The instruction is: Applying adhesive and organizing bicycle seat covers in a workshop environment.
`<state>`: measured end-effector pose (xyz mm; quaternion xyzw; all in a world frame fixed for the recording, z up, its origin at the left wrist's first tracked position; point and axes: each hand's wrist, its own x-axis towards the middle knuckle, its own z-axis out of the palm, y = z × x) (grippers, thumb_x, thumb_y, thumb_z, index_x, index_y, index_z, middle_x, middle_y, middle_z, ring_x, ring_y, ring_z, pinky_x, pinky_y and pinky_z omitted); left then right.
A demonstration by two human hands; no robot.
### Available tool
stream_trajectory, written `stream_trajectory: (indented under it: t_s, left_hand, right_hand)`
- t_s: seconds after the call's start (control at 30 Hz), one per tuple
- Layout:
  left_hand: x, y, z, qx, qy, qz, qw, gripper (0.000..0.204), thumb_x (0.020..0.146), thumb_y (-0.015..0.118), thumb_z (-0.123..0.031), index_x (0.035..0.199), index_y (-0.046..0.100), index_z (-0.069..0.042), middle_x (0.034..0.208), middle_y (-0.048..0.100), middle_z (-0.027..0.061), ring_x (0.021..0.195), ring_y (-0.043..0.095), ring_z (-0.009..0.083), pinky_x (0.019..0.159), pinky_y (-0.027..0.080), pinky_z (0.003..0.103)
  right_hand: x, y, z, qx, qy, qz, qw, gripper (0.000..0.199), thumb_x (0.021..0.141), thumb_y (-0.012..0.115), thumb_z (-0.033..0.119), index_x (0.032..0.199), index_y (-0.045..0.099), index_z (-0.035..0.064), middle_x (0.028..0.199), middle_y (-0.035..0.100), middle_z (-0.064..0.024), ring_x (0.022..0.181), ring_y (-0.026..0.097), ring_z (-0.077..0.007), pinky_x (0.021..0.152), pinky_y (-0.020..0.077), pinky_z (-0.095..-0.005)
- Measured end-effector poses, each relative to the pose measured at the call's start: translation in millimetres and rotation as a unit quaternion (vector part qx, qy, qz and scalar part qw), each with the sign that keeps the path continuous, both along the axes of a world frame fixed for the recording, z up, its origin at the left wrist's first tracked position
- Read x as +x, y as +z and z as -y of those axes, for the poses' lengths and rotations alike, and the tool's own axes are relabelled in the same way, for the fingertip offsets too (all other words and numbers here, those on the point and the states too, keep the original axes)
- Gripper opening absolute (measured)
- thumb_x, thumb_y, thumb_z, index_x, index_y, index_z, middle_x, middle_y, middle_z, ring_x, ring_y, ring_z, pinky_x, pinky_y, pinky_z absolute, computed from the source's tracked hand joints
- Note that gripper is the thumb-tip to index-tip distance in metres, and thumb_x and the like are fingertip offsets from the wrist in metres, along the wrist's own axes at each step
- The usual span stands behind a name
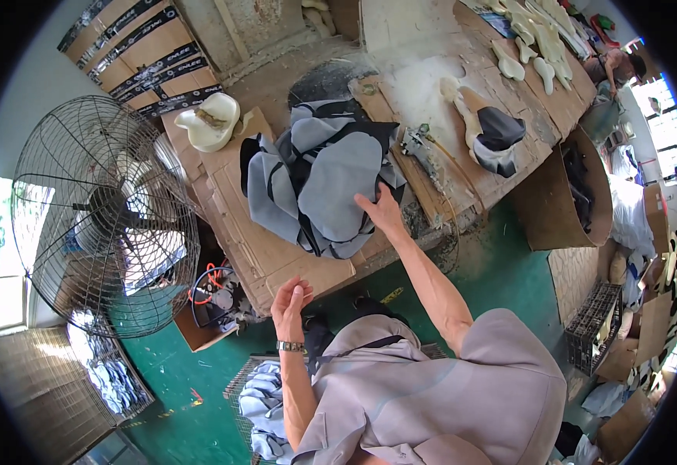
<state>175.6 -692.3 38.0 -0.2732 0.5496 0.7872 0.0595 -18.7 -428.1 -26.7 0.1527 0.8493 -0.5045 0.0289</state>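
Note:
A loose heap of grey-and-black fabric covers (276, 194) lies on the cardboard-covered bench. On top is a rounded grey cover (342, 182), its pale side facing up. My right hand (385, 213) has the right edge of this cover between thumb and fingers; the fingertips are partly hidden. My left hand (289, 304) hangs in the air off the bench's front edge, fingers loosely curled and slightly apart, with nothing seen in it. Right of the heap, a saddle-shaped cream foam piece (466, 116) carries a black-and-grey cover (499, 132) over one end.
A large caged fan (106, 217) stands at the left. A cream dish (213, 124) sits at the bench's left corner. A tool with a hose (423, 155) lies beside the heap. More foam pieces (544, 43) are at the far right, near another person (616, 68). A round cardboard bin (567, 194) adjoins the bench.

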Motion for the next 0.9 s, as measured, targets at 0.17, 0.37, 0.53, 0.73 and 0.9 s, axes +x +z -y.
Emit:
stream_trajectory:
  t_s: [0.17, 0.37, 0.53, 0.73, 0.9]
  left_hand:
    - [-22, 5, -12, 0.006, -0.003, -0.017, 1.000, 0.031, 0.102, 0.066, -0.019, 0.127, 0.065, -0.001, 0.110, 0.072, 0.0089, 0.098, 0.071, 0.0175, 0.087, 0.059, 0.031]
    - [-29, -14, -27, 0.079, -0.001, 0.017, 0.997, 0.047, 0.103, 0.060, -0.036, 0.134, 0.059, -0.001, 0.118, 0.069, 0.0108, 0.106, 0.069, 0.0215, 0.092, 0.057, 0.036]
    - [-35, -20, -35, 0.373, -0.020, -0.004, 0.928, 0.103, 0.089, 0.042, -0.085, 0.149, 0.042, -0.001, 0.144, 0.055, 0.0161, 0.136, 0.051, 0.0331, 0.111, 0.044, 0.054]
    - [-45, -9, -48, 0.521, 0.104, -0.046, 0.846, 0.082, 0.094, 0.053, -0.070, 0.147, 0.050, -0.007, 0.153, 0.052, 0.0099, 0.140, 0.047, 0.0325, 0.118, 0.034, 0.054]
    - [-33, -24, -33, 0.525, 0.090, -0.114, 0.838, 0.043, 0.103, 0.059, -0.033, 0.139, 0.058, -0.009, 0.144, 0.061, 0.0101, 0.135, 0.054, 0.0281, 0.119, 0.036, 0.052]
  right_hand:
    - [1, -21, 0, -0.182, 0.014, 0.092, 0.979, 0.064, 0.087, 0.076, 0.026, 0.135, 0.055, -0.0101, 0.117, 0.069, -0.0160, 0.107, 0.065, -0.0227, 0.092, 0.0496, -0.0332]
    - [33, 7, 38, -0.479, -0.080, 0.004, 0.874, 0.028, 0.097, 0.066, 0.011, 0.124, 0.064, 0.0039, 0.110, 0.068, -0.0014, 0.097, 0.060, -0.0113, 0.086, 0.0475, -0.0290]
    - [61, 82, 66, -0.573, -0.088, 0.061, 0.813, 0.024, 0.103, 0.061, 0.012, 0.126, 0.062, 0.0053, 0.114, 0.069, -0.0030, 0.104, 0.065, -0.0137, 0.090, 0.0533, -0.0326]
    - [84, 134, 39, -0.603, -0.079, 0.164, 0.777, 0.026, 0.103, 0.060, 0.014, 0.127, 0.062, 0.0051, 0.117, 0.070, -0.0064, 0.102, 0.069, -0.0190, 0.087, 0.0577, -0.0378]
    - [121, 121, 13, -0.622, -0.159, 0.174, 0.747, 0.033, 0.099, 0.066, 0.025, 0.127, 0.062, 0.0070, 0.119, 0.071, -0.0058, 0.109, 0.069, -0.0217, 0.094, 0.0549, -0.0410]
